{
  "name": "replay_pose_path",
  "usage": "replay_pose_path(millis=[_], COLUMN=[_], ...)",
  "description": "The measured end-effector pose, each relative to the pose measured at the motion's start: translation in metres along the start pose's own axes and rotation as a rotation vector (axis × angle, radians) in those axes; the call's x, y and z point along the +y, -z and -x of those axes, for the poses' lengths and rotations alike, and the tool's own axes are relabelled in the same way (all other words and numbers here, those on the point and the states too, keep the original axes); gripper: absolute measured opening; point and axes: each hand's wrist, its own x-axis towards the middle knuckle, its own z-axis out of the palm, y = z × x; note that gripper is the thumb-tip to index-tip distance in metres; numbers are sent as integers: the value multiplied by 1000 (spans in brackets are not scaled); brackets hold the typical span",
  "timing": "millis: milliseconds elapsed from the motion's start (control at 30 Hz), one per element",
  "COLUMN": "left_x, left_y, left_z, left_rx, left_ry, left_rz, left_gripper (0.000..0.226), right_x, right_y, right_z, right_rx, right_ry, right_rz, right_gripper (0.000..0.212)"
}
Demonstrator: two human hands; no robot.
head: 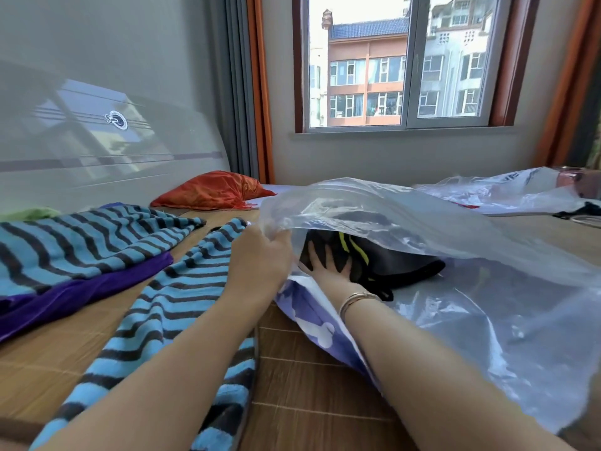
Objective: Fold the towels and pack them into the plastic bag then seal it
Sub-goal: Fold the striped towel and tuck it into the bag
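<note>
A large clear plastic bag (422,222) lies on the bed with its mouth facing me. My left hand (260,258) grips the upper edge of the mouth and holds it lifted. My right hand (331,265) reaches inside with spread fingers, pressing on a folded black towel with yellow-green stripes (383,258). A blue-and-black striped towel (175,307) lies stretched out under my left forearm. Another striped towel (81,242) sits at the left on top of a purple towel (74,294).
The bed has a wooden-slat mat (309,385). An orange-red pillow (211,190) lies near the headboard. A green cloth (29,213) peeks out at far left. A second plastic bag (507,190) lies at the back right. A window is ahead.
</note>
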Motion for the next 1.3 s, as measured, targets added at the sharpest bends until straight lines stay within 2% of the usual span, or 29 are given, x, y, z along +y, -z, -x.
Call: replay_pose_path(millis=[133,267,333,467,733,967,1100,1300], left_x=[0,4,4,-5,-19,-4,-3,-31], left_y=[0,0,2,3,2,25,46,79], left_z=[-1,13,18,15,11,31,69,126], left_rx=[24,46,41,24,-54,-156,-200,-167], left_ry=[-11,-10,-55,-126,-180,-22,54,133], left_rz=[-40,-216,-259,-247,-152,-94,-46,-131], left_gripper=[33,40,39,32,31,31,51,47], right_x=[17,27,27,22,18,21,13,-32], right_y=[21,16,8,0,2,28,37,33], right_z=[33,58,54,39,8,79,141,236], right_rx=[-28,54,33,-31,-64,-113,13,483], right_ry=[111,85,47,1,-73,-56,-61,79], right_rz=[-66,97,108,-33,-44,-163,-278,-381], right_gripper=[71,60,60,59,54,50,47,36])
